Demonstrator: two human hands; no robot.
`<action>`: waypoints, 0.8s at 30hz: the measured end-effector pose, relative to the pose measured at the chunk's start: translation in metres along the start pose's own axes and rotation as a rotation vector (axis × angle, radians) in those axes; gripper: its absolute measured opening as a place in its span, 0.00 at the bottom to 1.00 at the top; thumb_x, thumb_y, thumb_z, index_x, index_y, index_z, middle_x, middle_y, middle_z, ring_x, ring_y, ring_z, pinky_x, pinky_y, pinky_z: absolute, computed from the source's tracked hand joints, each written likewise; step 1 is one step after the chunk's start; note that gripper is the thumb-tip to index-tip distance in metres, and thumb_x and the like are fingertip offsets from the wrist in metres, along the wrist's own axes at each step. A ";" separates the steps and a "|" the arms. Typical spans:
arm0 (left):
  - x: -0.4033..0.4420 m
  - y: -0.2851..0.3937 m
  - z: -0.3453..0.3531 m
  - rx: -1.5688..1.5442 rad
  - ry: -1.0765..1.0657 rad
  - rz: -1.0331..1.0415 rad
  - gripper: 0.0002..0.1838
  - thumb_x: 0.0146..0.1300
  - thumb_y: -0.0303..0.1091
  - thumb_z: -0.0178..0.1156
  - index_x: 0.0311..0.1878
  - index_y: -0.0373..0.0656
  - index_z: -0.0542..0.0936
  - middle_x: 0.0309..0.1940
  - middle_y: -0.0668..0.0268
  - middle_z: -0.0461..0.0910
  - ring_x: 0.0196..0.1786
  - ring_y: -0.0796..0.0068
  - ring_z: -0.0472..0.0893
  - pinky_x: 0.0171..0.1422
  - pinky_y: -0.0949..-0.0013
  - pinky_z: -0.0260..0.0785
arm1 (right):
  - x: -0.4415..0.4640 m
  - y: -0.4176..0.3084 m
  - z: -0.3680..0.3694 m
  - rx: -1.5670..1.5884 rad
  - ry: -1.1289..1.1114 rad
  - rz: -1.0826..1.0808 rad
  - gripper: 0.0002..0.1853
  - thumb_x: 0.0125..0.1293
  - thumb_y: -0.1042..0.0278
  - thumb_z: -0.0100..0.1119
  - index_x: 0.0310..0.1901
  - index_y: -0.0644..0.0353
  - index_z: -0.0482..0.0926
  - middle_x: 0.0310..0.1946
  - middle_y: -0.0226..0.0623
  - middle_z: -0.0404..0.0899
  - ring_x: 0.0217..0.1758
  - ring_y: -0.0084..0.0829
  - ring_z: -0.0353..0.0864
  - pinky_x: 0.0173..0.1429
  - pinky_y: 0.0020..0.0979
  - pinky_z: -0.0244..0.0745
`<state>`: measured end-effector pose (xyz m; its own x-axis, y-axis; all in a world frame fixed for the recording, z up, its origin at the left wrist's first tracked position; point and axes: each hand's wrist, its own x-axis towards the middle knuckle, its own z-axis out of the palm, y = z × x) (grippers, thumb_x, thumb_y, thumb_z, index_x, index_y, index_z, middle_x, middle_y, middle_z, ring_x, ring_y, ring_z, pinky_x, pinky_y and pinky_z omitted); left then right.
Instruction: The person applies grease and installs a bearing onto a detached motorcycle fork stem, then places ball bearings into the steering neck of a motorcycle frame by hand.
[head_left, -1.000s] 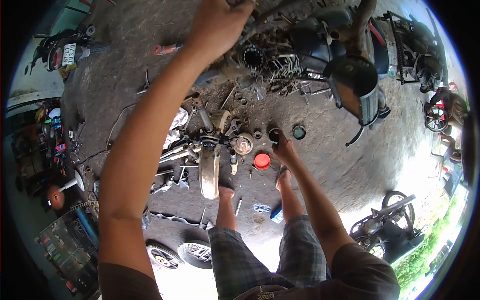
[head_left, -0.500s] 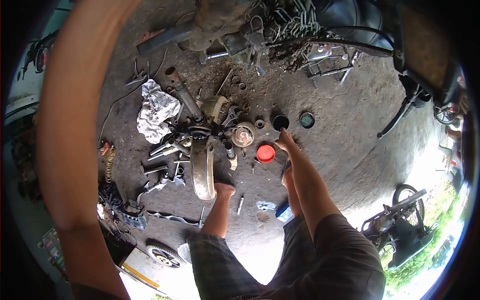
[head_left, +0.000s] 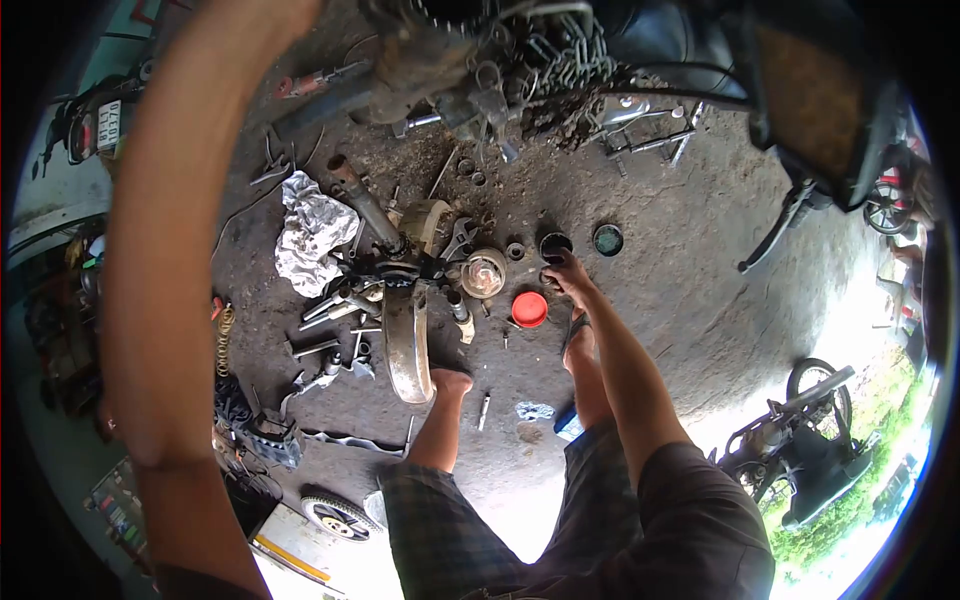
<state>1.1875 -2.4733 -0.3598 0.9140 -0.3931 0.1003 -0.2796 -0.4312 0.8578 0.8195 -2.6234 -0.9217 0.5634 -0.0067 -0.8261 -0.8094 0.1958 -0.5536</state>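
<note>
My left forearm (head_left: 170, 220) rises along the left side and leaves the frame at the top, so the hand is out of view. My right hand (head_left: 568, 279) is low over the ground at the near edge of a dark round tin (head_left: 556, 243). Its fingers are curled, and their tips look dark; whatever they hold is too small to make out. To the right of that tin stands another with greenish contents (head_left: 608, 240). A red lid (head_left: 529, 310) lies just left of and below the hand. A metal ring (head_left: 515, 251) is left of the dark tin.
A wheel hub part (head_left: 484, 273) and a curved metal fender (head_left: 406, 345) lie left of the hand. Crumpled foil (head_left: 312, 235), tools and a coil spring (head_left: 225, 340) are farther left. Motorcycle parts with a chain (head_left: 575, 65) hang above. A motorcycle (head_left: 800, 440) stands at right.
My right hand's fingers have drawn back from over the dark tin's mouth and curled toward the left at its near edge. The view has shifted slightly; the left arm has moved a little rightward.
</note>
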 end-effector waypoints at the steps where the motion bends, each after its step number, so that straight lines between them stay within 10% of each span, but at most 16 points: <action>1: 0.000 0.000 -0.001 0.003 0.004 -0.013 0.31 0.74 0.51 0.63 0.71 0.40 0.78 0.72 0.54 0.74 0.73 0.58 0.70 0.78 0.58 0.59 | -0.018 -0.014 0.009 0.056 -0.017 -0.018 0.30 0.70 0.72 0.67 0.71 0.48 0.69 0.34 0.28 0.82 0.28 0.21 0.76 0.26 0.30 0.73; 3: 0.001 -0.004 -0.001 0.001 0.012 -0.040 0.32 0.74 0.52 0.63 0.72 0.40 0.78 0.74 0.53 0.73 0.76 0.57 0.69 0.80 0.57 0.58 | -0.088 -0.077 0.037 0.071 -0.042 -0.228 0.31 0.70 0.73 0.66 0.73 0.50 0.72 0.36 0.29 0.84 0.29 0.18 0.75 0.27 0.22 0.69; 6: 0.005 -0.030 0.005 0.109 0.039 0.162 0.20 0.74 0.46 0.62 0.60 0.42 0.86 0.53 0.58 0.91 0.55 0.69 0.87 0.64 0.64 0.73 | -0.181 -0.167 0.074 -0.068 -0.039 -0.564 0.34 0.69 0.75 0.64 0.77 0.61 0.68 0.34 0.29 0.84 0.35 0.19 0.78 0.40 0.28 0.75; 12: -0.001 -0.015 0.008 0.109 0.123 0.157 0.19 0.73 0.43 0.63 0.57 0.38 0.85 0.34 0.54 0.91 0.39 0.61 0.91 0.48 0.61 0.78 | -0.323 -0.329 0.138 -0.367 0.207 -1.025 0.51 0.69 0.77 0.64 0.87 0.63 0.43 0.36 0.37 0.86 0.35 0.30 0.86 0.43 0.35 0.82; 24: -0.001 -0.011 0.006 0.102 0.075 0.059 0.20 0.74 0.42 0.63 0.61 0.39 0.83 0.36 0.53 0.91 0.41 0.56 0.91 0.48 0.59 0.78 | -0.324 -0.395 0.151 -0.930 0.420 -1.036 0.54 0.66 0.79 0.59 0.87 0.62 0.37 0.30 0.48 0.83 0.27 0.47 0.87 0.33 0.49 0.82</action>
<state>1.1884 -2.4729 -0.3721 0.9132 -0.3606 0.1897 -0.3588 -0.4910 0.7939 0.9812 -2.5509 -0.4198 0.9932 -0.0601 0.0997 0.0179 -0.7676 -0.6407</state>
